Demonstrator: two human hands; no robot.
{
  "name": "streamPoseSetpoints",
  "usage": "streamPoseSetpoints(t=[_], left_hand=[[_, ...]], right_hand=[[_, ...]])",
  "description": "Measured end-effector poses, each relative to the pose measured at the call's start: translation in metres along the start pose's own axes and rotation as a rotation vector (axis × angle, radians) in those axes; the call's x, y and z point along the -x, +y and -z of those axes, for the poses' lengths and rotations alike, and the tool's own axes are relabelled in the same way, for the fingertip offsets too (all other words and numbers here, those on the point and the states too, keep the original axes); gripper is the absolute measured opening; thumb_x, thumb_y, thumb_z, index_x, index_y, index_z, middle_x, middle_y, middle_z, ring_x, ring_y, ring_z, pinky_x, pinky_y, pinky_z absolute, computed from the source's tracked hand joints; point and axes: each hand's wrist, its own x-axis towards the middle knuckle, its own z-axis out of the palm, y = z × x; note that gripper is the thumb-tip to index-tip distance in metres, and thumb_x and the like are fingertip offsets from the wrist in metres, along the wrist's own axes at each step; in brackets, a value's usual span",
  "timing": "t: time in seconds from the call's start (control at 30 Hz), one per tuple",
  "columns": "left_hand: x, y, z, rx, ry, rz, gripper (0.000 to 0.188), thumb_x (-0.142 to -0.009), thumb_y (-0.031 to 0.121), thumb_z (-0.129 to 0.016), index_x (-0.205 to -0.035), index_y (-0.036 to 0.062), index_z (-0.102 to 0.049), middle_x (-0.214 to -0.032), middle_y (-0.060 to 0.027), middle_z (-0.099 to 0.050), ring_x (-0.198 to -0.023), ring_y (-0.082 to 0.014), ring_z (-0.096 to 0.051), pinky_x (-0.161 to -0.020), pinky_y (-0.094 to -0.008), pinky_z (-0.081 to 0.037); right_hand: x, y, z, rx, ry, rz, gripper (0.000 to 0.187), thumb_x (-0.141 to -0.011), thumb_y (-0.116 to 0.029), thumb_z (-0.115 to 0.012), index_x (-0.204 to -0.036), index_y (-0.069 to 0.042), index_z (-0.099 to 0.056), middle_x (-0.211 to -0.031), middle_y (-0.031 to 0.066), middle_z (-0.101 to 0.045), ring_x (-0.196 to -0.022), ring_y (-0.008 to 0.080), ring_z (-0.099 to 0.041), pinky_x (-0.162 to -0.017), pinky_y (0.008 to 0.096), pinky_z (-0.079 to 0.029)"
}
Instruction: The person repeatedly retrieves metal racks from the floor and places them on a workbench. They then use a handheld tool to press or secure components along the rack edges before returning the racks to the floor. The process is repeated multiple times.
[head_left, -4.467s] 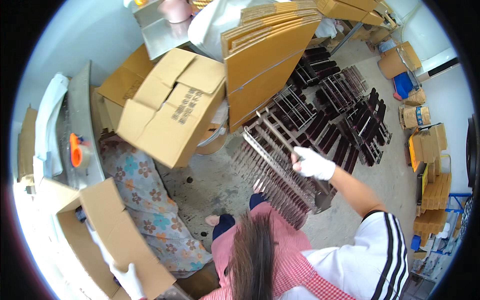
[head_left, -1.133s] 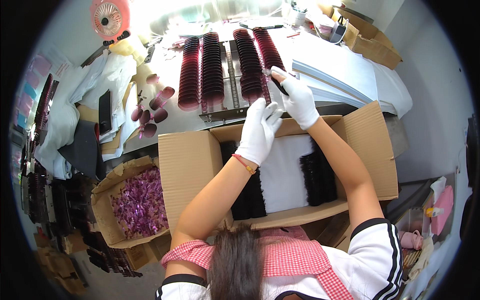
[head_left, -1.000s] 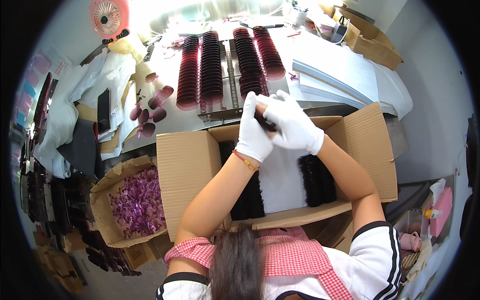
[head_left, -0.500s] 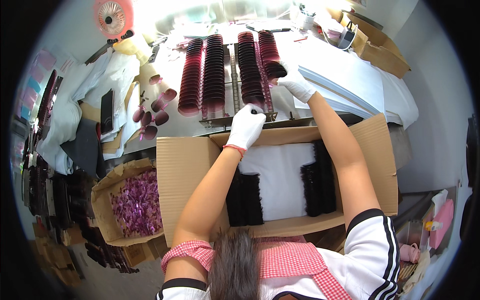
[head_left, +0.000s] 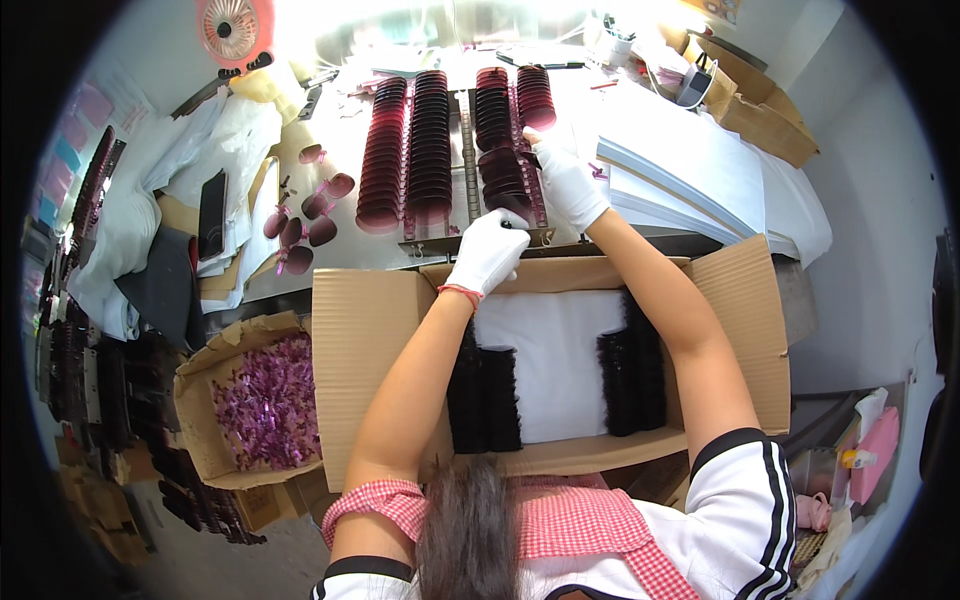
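Note:
Rows of dark red tinted lenses (head_left: 428, 150) stand on a metal rack (head_left: 464, 160) on the table, joined along purple plastic strips (head_left: 408, 165). At the near end of the right-hand pair of rows, my gloved left hand (head_left: 488, 252) is closed, with a small dark tip showing at its fingers; what it belongs to is hidden. My gloved right hand (head_left: 570, 185) is at the right side of that pair, its bent fingers against the purple strip and the lens edges. Whatever those fingers grip is hidden. The outer right row (head_left: 536, 97) shows lenses only at its far part.
An open carton (head_left: 370, 380) with white sheeting and black rows inside stands before me. To its left is a box of purple scraps (head_left: 265, 400). Loose lenses (head_left: 321, 231), a phone (head_left: 212, 215) and a pink fan (head_left: 232, 30) lie left; a paper stack (head_left: 690, 180) is right.
My right hand has moved left and inward against the strip. Lenses at the near part of the outer right row no longer show. A small purple piece now shows beside the right hand.

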Motion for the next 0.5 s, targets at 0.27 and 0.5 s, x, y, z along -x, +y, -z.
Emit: streamPoseSetpoints(t=[0.27, 0.5], left_hand=[[0.018, 0.003, -0.006, 0.396, -0.016, 0.016, 0.023, -0.095, 0.014, -0.057, -0.115, 0.0046, -0.059, -0.109, -0.0075, -0.061, -0.094, -0.0173, -0.065, -0.079, -0.0359, -0.06], [0.032, 0.014, -0.008, 1.326, -0.235, 0.07, 0.032, -0.1, 0.047, -0.054, -0.117, 0.0198, -0.059, -0.114, 0.002, -0.061, -0.106, -0.0152, -0.059, -0.088, -0.0354, -0.052]], right_hand=[[-0.024, -0.031, 0.033, 0.178, 0.234, 0.153, 0.035, -0.089, 0.001, -0.058, -0.123, -0.007, -0.066, -0.118, 0.01, -0.07, -0.103, 0.03, -0.066, -0.089, 0.0377, -0.052], [0.032, -0.115, 0.077, -0.254, -0.123, 0.255, 0.04, -0.084, -0.024, -0.069, -0.12, -0.006, -0.066, -0.113, 0.0151, -0.068, -0.102, 0.0307, -0.064, -0.091, 0.0409, -0.049]])
